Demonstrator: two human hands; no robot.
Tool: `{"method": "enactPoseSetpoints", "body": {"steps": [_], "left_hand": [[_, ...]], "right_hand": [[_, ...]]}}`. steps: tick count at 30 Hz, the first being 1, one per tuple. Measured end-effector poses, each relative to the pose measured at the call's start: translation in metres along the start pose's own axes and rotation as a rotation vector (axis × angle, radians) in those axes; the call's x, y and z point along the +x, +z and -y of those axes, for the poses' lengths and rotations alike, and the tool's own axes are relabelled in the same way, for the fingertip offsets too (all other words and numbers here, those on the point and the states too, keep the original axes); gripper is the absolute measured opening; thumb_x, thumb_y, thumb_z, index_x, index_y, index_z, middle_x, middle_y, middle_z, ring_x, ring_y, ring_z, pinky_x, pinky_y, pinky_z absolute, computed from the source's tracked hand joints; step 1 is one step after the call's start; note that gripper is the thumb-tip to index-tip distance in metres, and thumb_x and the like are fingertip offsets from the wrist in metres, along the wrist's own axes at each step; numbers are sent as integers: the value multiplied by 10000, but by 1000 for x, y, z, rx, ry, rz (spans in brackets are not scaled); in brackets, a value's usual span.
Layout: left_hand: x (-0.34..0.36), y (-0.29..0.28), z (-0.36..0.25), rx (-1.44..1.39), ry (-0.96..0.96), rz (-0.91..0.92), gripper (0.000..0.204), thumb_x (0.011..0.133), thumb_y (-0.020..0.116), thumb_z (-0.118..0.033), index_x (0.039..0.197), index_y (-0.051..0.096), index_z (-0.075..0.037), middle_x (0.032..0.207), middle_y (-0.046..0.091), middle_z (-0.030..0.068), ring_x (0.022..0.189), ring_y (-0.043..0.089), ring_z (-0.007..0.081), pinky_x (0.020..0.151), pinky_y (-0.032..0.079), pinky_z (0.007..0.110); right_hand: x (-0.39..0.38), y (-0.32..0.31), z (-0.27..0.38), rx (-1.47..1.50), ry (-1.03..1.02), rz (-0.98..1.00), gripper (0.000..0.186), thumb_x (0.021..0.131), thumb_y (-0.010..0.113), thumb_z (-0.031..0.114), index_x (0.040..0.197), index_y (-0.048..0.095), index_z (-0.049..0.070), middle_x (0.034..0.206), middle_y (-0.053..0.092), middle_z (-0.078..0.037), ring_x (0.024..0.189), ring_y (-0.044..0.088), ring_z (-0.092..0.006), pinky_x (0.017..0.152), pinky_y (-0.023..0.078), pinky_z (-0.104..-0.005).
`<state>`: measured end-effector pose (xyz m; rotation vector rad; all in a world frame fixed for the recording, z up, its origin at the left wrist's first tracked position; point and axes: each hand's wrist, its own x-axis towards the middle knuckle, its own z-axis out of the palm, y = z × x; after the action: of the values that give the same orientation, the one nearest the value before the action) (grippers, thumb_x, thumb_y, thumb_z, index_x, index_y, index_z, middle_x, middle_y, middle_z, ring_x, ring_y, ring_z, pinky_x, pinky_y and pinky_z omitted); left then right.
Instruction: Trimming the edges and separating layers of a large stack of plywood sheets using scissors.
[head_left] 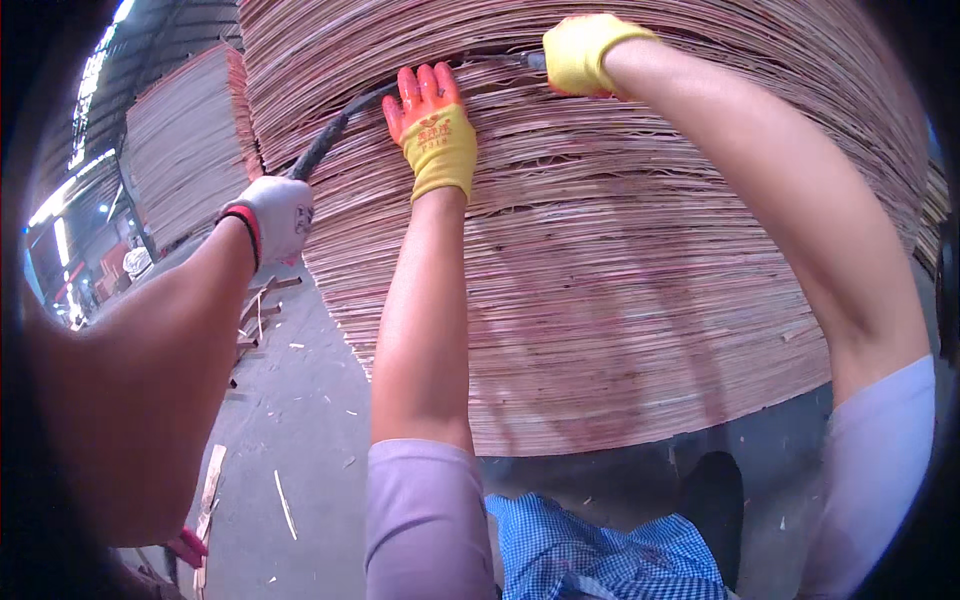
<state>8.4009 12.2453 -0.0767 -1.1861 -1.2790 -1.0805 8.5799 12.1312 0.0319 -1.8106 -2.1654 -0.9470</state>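
A tall stack of thin wood veneer sheets (620, 270) fills the view in front of me. My left hand (434, 135), in a yellow glove with orange-red coated fingers, lies against the stack's edge with fingers stretched out. At the upper right my right hand (588, 57), also yellow-gloved, is closed around the grey end of a long dark strap or bar (335, 130). This runs along the stack's face, passing by my left fingertips. Its left end is in the white-gloved hand (275, 215) of a co-worker. Whether it is stiff or soft I cannot tell.
Another veneer stack (185, 145) stands at the far left. Wood strips (210, 490) and splinters lie on the grey floor (300, 420). The co-worker's bare arm (150, 390) reaches in from the left. A blue checked cloth (600, 550) shows at my front.
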Motion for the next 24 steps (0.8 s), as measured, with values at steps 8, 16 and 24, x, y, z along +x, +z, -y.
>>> {"method": "enactPoseSetpoints", "body": {"steps": [8, 16, 24], "left_hand": [[16, -12, -8, -281, -81, 146, 717, 628, 829, -119, 1300, 597, -213, 1296, 622, 48, 1283, 525, 300, 1041, 462, 422], [14, -18, 3, -272, -113, 201, 750, 612, 815, -86, 1303, 603, -285, 1315, 614, 20, 1261, 534, 294, 1015, 484, 407], [14, -12, 6, -269, -149, 185, 689, 657, 799, -96, 1294, 619, -290, 1343, 594, 14, 1282, 516, 300, 1020, 473, 432]], "right_hand": [[50, 2, -10, 180, 228, 269, 405, 711, 635, 220, 1098, 700, 118, 965, 706, -174, 819, 675, -323, 757, 529, -508], [-8, -13, 10, 212, 152, 186, 346, 828, 575, 204, 1125, 668, 51, 893, 703, -168, 703, 681, -269, 658, 548, -455], [44, -11, 44, -174, 158, 196, 439, 843, 581, 323, 1227, 654, 125, 1109, 706, -139, 971, 695, -375, 844, 531, -551]]}}
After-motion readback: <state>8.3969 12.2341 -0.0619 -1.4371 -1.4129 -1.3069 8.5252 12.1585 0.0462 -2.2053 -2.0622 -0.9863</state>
